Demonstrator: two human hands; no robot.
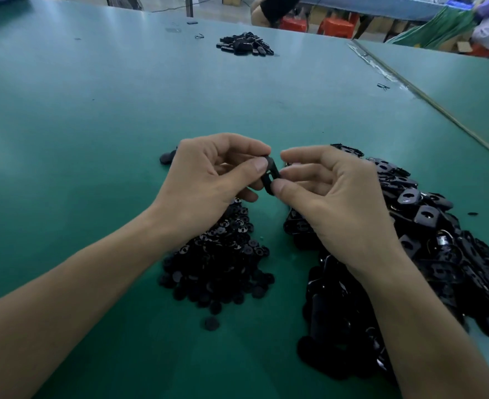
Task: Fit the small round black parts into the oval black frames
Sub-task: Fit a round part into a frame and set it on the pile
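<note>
Stock nearest, one oval frame [269, 175] in work above.
At 7 o'clock of the grip lie round parts [217, 260], at 4 spare frames [416, 254]; left hand [208, 180] and right hand [332, 194] both pinch it, long axis roughly 12-to-6. Pressing squarely should seat the part. A farther pile [244, 44] sits at 12.

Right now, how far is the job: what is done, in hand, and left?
Done: perhaps the small far pile, too distant to confirm. In hand: left hand and right hand pinch one frame between them. Left: a big heap of round parts and a bigger heap of frames.
</note>
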